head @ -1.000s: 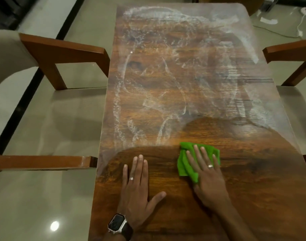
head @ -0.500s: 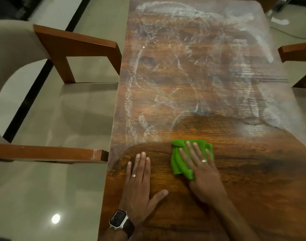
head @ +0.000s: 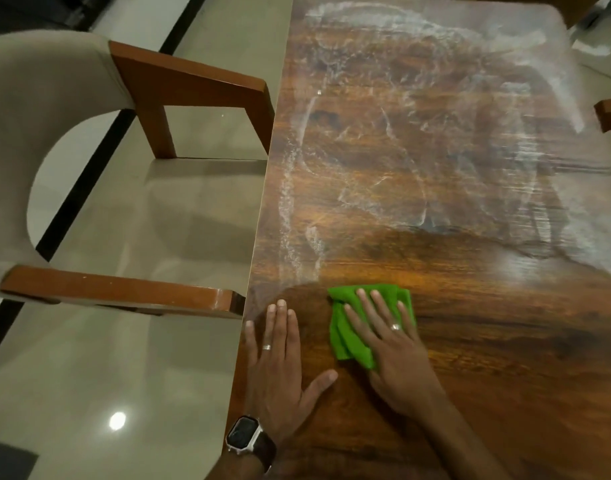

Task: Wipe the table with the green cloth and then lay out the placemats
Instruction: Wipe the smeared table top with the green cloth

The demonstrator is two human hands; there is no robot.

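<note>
The right hand [head: 397, 355] lies flat with straight fingers pressing the folded green cloth [head: 349, 337] onto the wooden table [head: 470, 341], near its 6 o'clock end; this grip is spread, not curled. At the cloth's 9 o'clock, the left hand [head: 280, 368] rests palm down on the table edge, fingers straight, thumb out, a watch [head: 243, 436] on its wrist. White smears [head: 418, 150] cover the table toward 12 o'clock. A chair [head: 89, 202] stands at 9 o'clock.

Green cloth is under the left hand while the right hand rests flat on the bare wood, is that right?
Not quite: the hands are swapped. In the head view the green cloth lies under the right hand, and the left hand rests flat on the bare wood of the table.
</note>
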